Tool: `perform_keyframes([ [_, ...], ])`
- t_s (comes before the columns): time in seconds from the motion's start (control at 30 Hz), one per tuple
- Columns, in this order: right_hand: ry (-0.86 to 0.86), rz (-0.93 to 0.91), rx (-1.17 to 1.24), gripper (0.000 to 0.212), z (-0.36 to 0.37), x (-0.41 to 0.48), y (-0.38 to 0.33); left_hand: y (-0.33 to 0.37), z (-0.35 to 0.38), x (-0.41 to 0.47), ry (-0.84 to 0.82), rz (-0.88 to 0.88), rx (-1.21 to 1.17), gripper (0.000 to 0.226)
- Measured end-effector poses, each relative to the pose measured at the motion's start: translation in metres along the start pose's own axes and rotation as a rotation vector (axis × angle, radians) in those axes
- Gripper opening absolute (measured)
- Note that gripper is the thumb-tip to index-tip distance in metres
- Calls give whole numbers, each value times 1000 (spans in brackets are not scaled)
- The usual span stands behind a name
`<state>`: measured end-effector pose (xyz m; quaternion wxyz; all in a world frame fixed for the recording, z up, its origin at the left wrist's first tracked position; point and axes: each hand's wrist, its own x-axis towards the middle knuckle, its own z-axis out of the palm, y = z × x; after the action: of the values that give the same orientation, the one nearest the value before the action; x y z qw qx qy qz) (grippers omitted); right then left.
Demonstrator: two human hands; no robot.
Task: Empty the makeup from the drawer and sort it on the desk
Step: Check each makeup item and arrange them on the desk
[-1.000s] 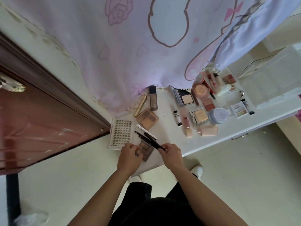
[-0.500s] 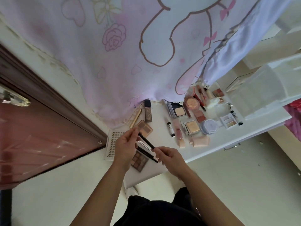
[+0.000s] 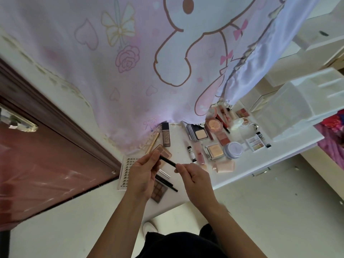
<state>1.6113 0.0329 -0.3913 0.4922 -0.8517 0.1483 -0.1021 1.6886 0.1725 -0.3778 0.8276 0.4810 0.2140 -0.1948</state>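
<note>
The white desk (image 3: 260, 169) is crowded in the centre and right of the frame. A bare strip stays along its front edge at the lower right, under the peach tube (image 3: 224, 166) and the round jar (image 3: 233, 149). A second bare patch lies in the middle, between the brown bottle (image 3: 166, 136) and the small white tube (image 3: 191, 153).

At the left end, the white tray (image 3: 125, 172), the brown palette (image 3: 158, 191) and some thin black pencils (image 3: 165, 182) lie close together.

The pink curtain (image 3: 130, 71) hangs down to the back edge of the desk and blocks the way from above. The clear organizer (image 3: 297, 110) closes the right end.
</note>
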Motion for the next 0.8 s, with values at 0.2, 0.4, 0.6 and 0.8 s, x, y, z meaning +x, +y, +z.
perform_keyframes([
  [0.2,79,-172,-169,35,-11,-5,-2,-2,12,-10,-8,8,-58,26],
  [0.4,-363,525,479,49,-37,-6,-26,6,15,-18,-174,-32,33,27],
  [0.6,-208,123,2,32,-38,-12,-32,15,20,-17,49,-7,-87,14],
  [0.8,-107,116,98,23,-51,-20,-30,39,3,-2,99,9,-91,15],
])
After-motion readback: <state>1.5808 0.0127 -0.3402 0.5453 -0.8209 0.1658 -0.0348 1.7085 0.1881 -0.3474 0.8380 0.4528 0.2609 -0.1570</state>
